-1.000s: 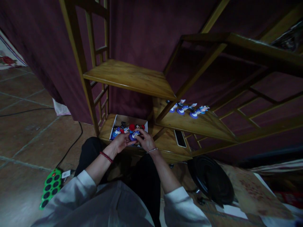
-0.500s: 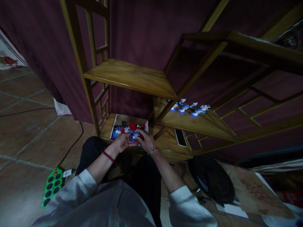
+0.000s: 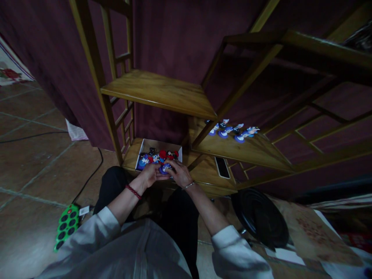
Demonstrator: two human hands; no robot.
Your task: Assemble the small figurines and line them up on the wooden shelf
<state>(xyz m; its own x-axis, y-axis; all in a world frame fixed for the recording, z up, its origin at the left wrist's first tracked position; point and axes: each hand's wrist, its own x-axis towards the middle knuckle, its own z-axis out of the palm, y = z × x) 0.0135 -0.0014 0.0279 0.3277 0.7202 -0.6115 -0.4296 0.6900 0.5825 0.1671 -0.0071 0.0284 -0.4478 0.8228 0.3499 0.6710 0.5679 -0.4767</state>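
Observation:
A small blue and purple figurine (image 3: 164, 168) is held between my two hands, just over the near edge of a white box (image 3: 180, 152). My left hand (image 3: 150, 174) cups it from the left and below, with a red bead bracelet on the wrist. From the right, my right hand (image 3: 180, 174) closes its thumb and fingers on the figurine; a silver bracelet circles that wrist. Inside the box lie several figurines in blue, red and black, such as a blue one (image 3: 143, 161) at the left. My hands hide part of the near rim.
Several figurines (image 3: 225, 131) stand on the wooden shelf (image 3: 247, 153) to the right. A phone (image 3: 222, 167) lies on the lower board. An upper shelf board (image 3: 159, 93) overhangs the box. A green power strip (image 3: 67, 226) is on the floor at left, a black round seat (image 3: 261, 219) at right.
The view has shifted slightly. Both hands stay almost in place around the figurine, which seems turned a little.

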